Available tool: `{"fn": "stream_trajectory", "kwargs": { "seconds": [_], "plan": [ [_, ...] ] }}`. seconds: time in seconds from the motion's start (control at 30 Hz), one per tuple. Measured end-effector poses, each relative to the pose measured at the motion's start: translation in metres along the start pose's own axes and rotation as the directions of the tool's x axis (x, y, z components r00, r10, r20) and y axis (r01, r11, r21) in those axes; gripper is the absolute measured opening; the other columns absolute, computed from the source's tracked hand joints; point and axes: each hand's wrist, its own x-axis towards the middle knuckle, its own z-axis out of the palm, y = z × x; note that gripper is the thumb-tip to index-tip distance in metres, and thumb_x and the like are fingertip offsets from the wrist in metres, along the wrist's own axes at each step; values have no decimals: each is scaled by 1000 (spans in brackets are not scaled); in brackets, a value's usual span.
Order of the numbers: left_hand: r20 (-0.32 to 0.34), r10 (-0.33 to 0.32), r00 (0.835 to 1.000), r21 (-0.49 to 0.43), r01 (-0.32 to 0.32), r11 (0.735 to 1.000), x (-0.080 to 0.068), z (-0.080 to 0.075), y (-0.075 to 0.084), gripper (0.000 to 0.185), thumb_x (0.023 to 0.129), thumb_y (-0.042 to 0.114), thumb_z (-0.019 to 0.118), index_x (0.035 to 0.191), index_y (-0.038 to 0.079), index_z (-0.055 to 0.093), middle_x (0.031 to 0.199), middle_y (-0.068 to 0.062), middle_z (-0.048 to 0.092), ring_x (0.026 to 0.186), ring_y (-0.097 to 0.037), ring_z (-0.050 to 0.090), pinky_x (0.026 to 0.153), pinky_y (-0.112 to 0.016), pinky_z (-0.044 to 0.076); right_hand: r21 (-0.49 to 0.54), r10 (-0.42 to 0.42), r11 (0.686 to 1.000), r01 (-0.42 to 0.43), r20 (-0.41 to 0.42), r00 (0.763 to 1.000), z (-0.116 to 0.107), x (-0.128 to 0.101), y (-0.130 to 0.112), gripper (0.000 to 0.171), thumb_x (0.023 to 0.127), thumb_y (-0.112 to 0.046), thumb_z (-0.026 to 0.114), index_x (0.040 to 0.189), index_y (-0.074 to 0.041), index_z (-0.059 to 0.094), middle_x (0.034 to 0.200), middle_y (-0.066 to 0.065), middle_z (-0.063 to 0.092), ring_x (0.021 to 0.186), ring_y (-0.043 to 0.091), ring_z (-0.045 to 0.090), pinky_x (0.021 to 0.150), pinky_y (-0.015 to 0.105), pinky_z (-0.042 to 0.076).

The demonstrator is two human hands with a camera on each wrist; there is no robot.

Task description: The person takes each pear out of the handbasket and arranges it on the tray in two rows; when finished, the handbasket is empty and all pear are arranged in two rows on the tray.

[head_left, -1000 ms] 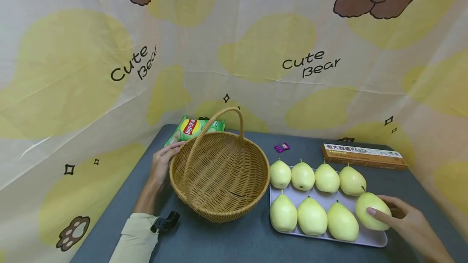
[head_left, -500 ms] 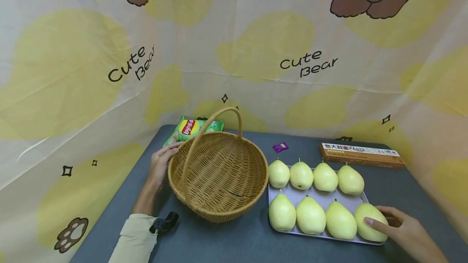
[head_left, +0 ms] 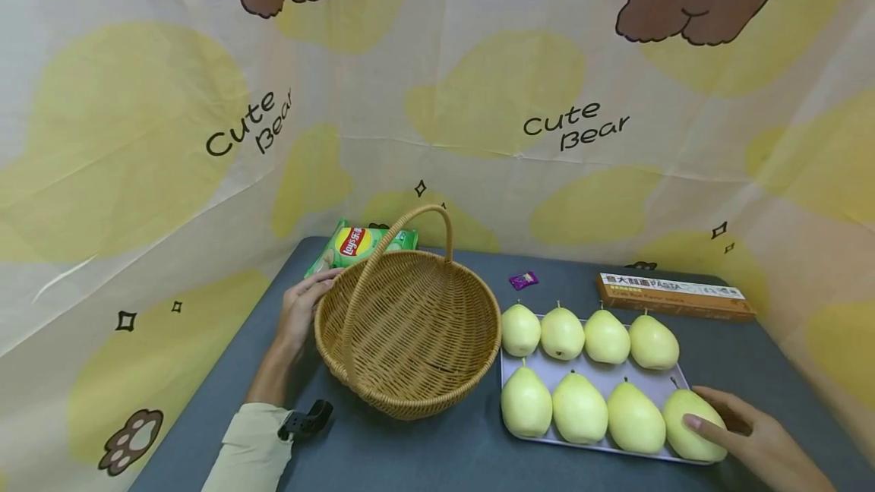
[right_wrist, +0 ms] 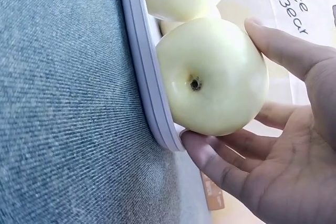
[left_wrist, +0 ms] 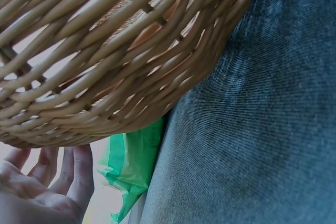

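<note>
A round wicker basket (head_left: pixel 417 332) with an arched handle stands in the middle of the table, tilted toward me. My left hand (head_left: pixel 301 313) touches its left side, fingertips at the rim; the left wrist view shows the fingers (left_wrist: pixel 65 169) loosely bent against the weave. On the right, a lilac tray (head_left: pixel 608 378) bears several yellow-green pears (head_left: pixel 581 407) in two rows. My right hand (head_left: pixel 752 431) holds the pear (head_left: pixel 687 424) at the near right corner, thumb on one side and fingers on the other. In the right wrist view this pear (right_wrist: pixel 215 77) sits right at the tray's rim.
A green chip bag (head_left: pixel 362 241) lies behind the basket at the back left. Beyond the tray are a small purple wrapped candy (head_left: pixel 523 280) and a long pasta box (head_left: pixel 673 296). A printed cloth (head_left: pixel 478 97) hangs behind the grey-blue table (head_left: pixel 451 454).
My right hand has lowered the pear toward me into the tray's near right corner, beside the front row, and still holds it. The left hand stays at the basket.
</note>
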Motion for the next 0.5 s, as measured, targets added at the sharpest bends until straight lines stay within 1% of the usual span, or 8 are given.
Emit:
{"fn": "stream_trajectory", "kwargs": {
  "seconds": [0.13,0.2,0.3,0.4,0.5],
  "plan": [
    [-7,0,1000,15,0,1000,0,0,0,46,110,34,58,142,2,67,122,4,71,103,-8,70,81,-24,62,11,-9,1000,9,0,1000,1,4,1,89,106,-60,56,162,6,34,153,37,48,128,44,61,84,34,55],
    [-9,3,1000,27,-2,1000,-1,-1,1,47,109,35,59,142,3,67,124,3,70,104,-7,70,81,-24,62,6,-14,1000,14,0,1000,1,5,1,88,106,-60,56,161,6,37,151,35,51,126,40,62,84,34,55],
    [-9,9,1000,44,-9,999,-3,-1,1,48,109,37,58,142,3,66,123,4,71,105,-6,71,83,-24,62,11,-26,1000,26,8,1000,1,5,1,85,107,-58,56,160,6,38,151,35,52,126,39,63,84,34,55],
    [-6,27,1000,70,-27,997,-4,-2,1,50,109,39,58,143,4,67,123,6,72,106,-6,71,84,-24,61,10,-33,999,33,11,999,0,5,2,84,107,-57,55,160,6,38,152,37,49,126,42,62,84,36,56],
    [7,63,998,100,-63,993,-4,-5,2,50,110,39,56,142,2,67,123,6,72,106,-5,70,84,-23,61,-10,-60,998,60,-1,998,-5,5,5,82,108,-54,56,159,8,38,153,39,46,126,47,61,83,36,57]
  ]
}}
